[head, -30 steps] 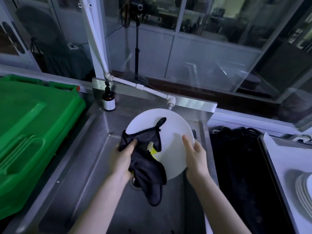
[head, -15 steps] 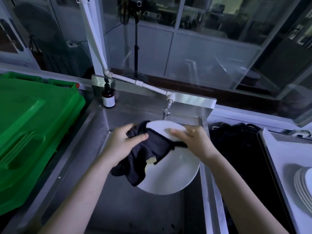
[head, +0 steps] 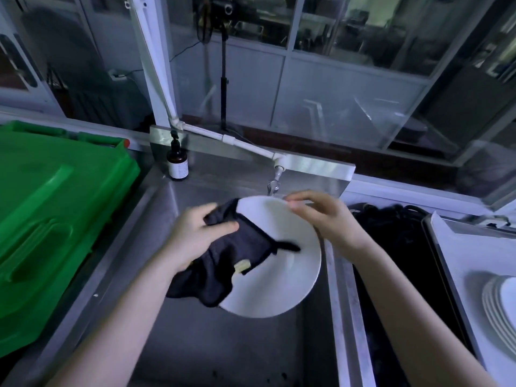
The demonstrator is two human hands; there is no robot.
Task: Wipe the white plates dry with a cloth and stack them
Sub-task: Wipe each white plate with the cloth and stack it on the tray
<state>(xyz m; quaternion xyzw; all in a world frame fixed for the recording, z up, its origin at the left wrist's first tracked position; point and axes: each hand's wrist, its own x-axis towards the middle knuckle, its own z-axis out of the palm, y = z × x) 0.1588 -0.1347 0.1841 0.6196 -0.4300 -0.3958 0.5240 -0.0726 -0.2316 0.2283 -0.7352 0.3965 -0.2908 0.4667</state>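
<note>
A white plate (head: 282,277) is held above the steel sink (head: 212,344). My left hand (head: 192,241) grips a dark cloth (head: 223,263) against the plate's left side, thumb on top of the cloth. The cloth drapes over the plate's left half, with a yellow tag showing. My right hand (head: 324,216) holds the plate's far rim between fingers and thumb. A stack of white plates (head: 499,305) lies at the right edge on a white counter.
A green plastic bin lid (head: 55,219) fills the left side. A brown pump bottle (head: 177,160) stands at the sink's back left corner. A white pipe ends in a tap (head: 275,180) just behind the plate. A dark second basin (head: 396,261) lies to the right.
The plate has tipped from facing me to lying flatter. My right hand has slid from the plate's right side to its far rim. My left hand with the cloth has moved up.
</note>
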